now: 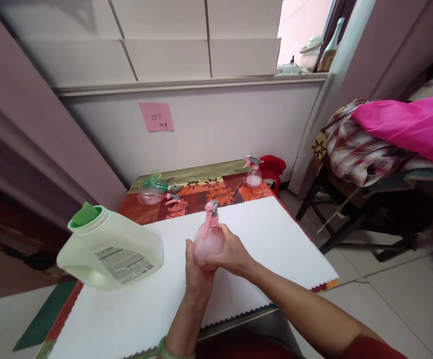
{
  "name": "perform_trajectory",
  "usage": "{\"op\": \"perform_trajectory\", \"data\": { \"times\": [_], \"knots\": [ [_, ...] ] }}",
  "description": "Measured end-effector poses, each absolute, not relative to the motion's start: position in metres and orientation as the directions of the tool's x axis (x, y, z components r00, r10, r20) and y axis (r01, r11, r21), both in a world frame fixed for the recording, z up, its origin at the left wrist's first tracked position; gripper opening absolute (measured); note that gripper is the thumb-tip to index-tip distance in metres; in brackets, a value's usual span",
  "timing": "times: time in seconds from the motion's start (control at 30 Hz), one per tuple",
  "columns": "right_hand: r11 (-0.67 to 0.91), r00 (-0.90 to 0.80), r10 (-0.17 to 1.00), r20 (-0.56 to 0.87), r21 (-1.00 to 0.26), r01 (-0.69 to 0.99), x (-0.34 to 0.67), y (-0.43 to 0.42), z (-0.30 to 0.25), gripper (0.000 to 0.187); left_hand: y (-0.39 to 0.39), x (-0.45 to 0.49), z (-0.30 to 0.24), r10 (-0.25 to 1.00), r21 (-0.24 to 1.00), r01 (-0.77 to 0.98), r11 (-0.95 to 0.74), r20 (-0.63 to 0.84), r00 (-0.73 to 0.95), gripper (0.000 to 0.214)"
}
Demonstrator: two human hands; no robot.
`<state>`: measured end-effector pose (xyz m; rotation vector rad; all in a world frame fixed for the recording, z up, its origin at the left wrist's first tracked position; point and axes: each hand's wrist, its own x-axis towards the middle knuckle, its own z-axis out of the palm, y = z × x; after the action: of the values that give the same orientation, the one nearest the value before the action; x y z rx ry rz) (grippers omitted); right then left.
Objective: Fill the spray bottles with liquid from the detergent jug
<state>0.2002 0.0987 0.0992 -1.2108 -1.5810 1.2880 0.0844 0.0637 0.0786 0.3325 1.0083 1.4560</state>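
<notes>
Two hands, head view: the left hand (199,271) cups the lower left side, thumb raised; the right hand (235,252) curls around the right side, both gripping one bottle.
Held bottle: a round, translucent pink plastic spray bottle (206,247), roughly upright over the white scalloped sheet (272,227) on the worktop (199,197).
Progress: its pink-and-grey trigger head is on and it looks cloudy inside; a similar clear, pink-topped bottle (254,179) stands at the back, part-filled, so both seem done.
Left over: a clear bottle (149,198) and a green bottle (156,185) lie sideways, apparently unfilled.
Jug: pale green plastic (126,249), standing at left; contents hidden.
Unclear: left fingers, the held bottle's base, its liquid level.
</notes>
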Motion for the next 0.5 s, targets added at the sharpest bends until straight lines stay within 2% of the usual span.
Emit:
{"op": "perform_trajectory", "data": {
  "times": [0.1, 0.2, 0.33, 0.43, 0.5],
  "knots": [
    [0.038, -0.174, 0.985, -0.017, -0.951, 0.306, 0.22, 0.105, 0.076, 0.059, 0.067, 0.087, 0.066, 0.912, 0.849, -0.419, 0.322, -0.397, -0.104, 0.075],
    [0.012, -0.059, 0.998, -0.005, -0.958, 0.287, 0.248, 0.127, 0.057, 0.055, 0.074, 0.091, 0.053, 0.926, 0.927, -0.157, 0.342, -0.361, -0.113, 0.074],
    [-0.07, 0.264, 0.963, 0.044, -0.91, 0.408, 0.296, 0.175, 0.048, 0.062, 0.087, 0.084, 0.036, 0.975, 0.965, 0.226, 0.13, -0.084, -0.205, 0.059],
    [-0.127, 0.397, 0.914, 0.085, -0.869, 0.478, 0.327, 0.218, 0.05, 0.075, 0.097, 0.066, 0.022, 0.966, 0.875, 0.482, -0.042, 0.159, -0.205, 0.043],
    [-0.159, 0.452, 0.885, 0.115, -0.836, 0.525, 0.341, 0.246, 0.05, 0.076, 0.103, 0.054, 0.012, 0.949, 0.816, 0.57, -0.098, 0.249, -0.194, 0.037]
  ]
}}
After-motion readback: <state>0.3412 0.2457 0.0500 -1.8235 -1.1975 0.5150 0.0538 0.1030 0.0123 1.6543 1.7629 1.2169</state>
